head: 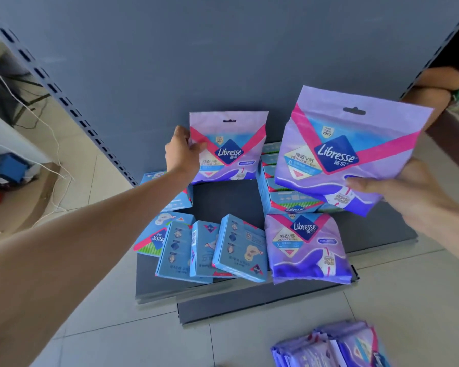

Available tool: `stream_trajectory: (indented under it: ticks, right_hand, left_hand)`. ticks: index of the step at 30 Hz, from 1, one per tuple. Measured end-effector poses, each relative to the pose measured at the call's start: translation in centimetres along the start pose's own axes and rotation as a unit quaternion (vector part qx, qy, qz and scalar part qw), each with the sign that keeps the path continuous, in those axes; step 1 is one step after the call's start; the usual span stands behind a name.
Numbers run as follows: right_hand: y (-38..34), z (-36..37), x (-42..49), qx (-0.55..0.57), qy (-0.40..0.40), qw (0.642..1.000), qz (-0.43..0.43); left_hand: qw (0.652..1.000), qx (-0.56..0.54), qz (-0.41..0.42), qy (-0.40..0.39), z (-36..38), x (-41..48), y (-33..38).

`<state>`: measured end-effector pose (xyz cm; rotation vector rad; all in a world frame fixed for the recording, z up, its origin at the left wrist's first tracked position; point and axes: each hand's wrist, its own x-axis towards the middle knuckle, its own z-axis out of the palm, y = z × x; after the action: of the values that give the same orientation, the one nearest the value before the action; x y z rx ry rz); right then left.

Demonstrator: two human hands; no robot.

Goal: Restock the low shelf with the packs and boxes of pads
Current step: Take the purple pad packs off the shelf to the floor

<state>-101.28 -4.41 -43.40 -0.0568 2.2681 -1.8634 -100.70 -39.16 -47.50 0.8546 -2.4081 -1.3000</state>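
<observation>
Our left hand [182,152] is pinching the left edge of a purple pack [228,149] that stands upright at the back of the shelf [223,200], centre frame. Our right hand [408,189] grips a second pack [350,152] by its lower right corner, mid-right, up over the stack of blue boxes [284,192]. A third pack [308,247] lies flat at the shelf's front, with loose boxes [210,247] to its left.

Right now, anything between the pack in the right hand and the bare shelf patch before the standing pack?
The patch is open. The stacked blue boxes border its right side, on the way from the held pack; the right hand would likely need to pass over them.
</observation>
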Motion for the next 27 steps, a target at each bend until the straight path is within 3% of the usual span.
stream_trajectory:
  ticks: [3, 6, 10, 14, 17, 21, 23, 27]
  right_hand:
    - [-1.4, 0.9, -1.1, 0.005, -0.052, 0.999, 0.003]
    - [-2.9, 1.7, -2.9, 0.019, -0.084, 0.996, 0.014]
    - [-4.4, 2.1, -5.4, 0.076, -0.069, 0.994, 0.03]
    - [-4.6, 0.2, -9.0, 0.143, -0.049, 0.987, 0.045]
    - [-2.8, -3.5, -12.2, 0.16, -0.003, 0.985, 0.069]
    - [0.8, -10.1, -17.8, 0.19, 0.106, 0.969, 0.116]
    - [2.5, -13.6, -21.3, 0.209, 0.163, 0.954, 0.138]
    - [6.5, -19.9, -28.9, 0.207, 0.229, 0.934, 0.181]
  left_hand:
    - [0.998, -0.052, 0.021, -0.005, -2.1, -0.6, 1.9]
    - [0.989, -0.12, 0.03, -0.076, -4.0, -2.2, 3.6]
    - [0.963, -0.189, 0.031, -0.189, -4.4, -7.3, 6.0]
    - [0.954, -0.169, 0.011, -0.246, -1.2, -13.0, 7.8]
    - [0.938, -0.193, -0.021, -0.287, 2.3, -17.9, 9.9]
    - [0.875, -0.263, -0.083, -0.397, 6.7, -25.4, 13.6]
    - [0.843, -0.256, -0.049, -0.47, 9.4, -29.7, 14.5]
    - [0.83, -0.157, 0.031, -0.534, 15.0, -38.7, 14.9]
